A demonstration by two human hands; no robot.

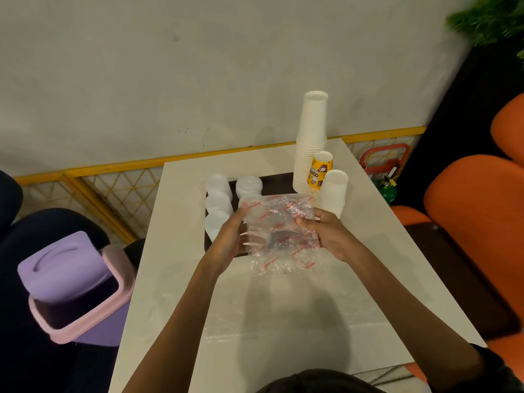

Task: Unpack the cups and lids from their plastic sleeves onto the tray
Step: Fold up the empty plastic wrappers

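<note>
Bench (pixel 283 321): white, carries everything. Bin (pixel 73 285) with a purple swing lid stands left of it. Dark tray (pixel 276 184) sits on the bench's far half. Plastic sleeve (pixel 280 231), clear with red print and crumpled, is held up over the tray's near edge. Left hand (pixel 229 239) grips its left side, fingers curled; right hand (pixel 330 235) pinches its right side. Tall white cup stack (pixel 312 137), printed cup stack (pixel 319 174) and short white cup stack (pixel 333 192) stand rim-down at the tray's right end. Lid stacks (pixel 218 199) stand along its left end.
</note>
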